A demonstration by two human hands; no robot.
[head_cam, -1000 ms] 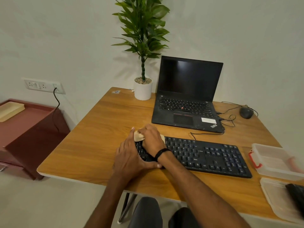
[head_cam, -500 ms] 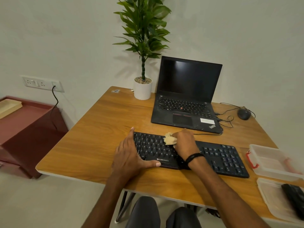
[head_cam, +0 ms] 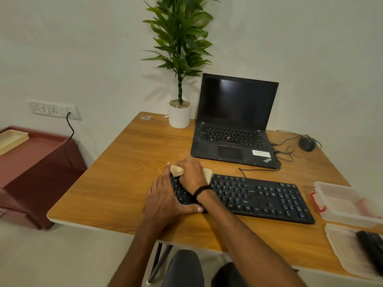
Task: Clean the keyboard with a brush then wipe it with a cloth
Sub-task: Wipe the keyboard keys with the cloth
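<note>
A black keyboard (head_cam: 259, 198) lies across the front of the wooden desk (head_cam: 124, 172). My right hand (head_cam: 191, 175) is closed on a crumpled beige cloth (head_cam: 176, 170) and presses it on the keyboard's far left corner. My left hand (head_cam: 165, 200) lies flat against the keyboard's left end, its thumb along the front edge and its fingers spread. A black brush (head_cam: 371, 248) rests on a clear plastic lid at the desk's right front corner, partly cut off by the frame.
An open black laptop (head_cam: 234, 129) stands behind the keyboard, with a white potted plant (head_cam: 179, 116) to its left and a wired mouse (head_cam: 306, 143) to its right. A clear container (head_cam: 342, 204) with red clasps sits right of the keyboard. A maroon cabinet (head_cam: 31, 168) stands left of the desk.
My right hand with the cloth went from the keyboard's left end to its middle, then came back to the left corner. My left hand stayed at the left end.
</note>
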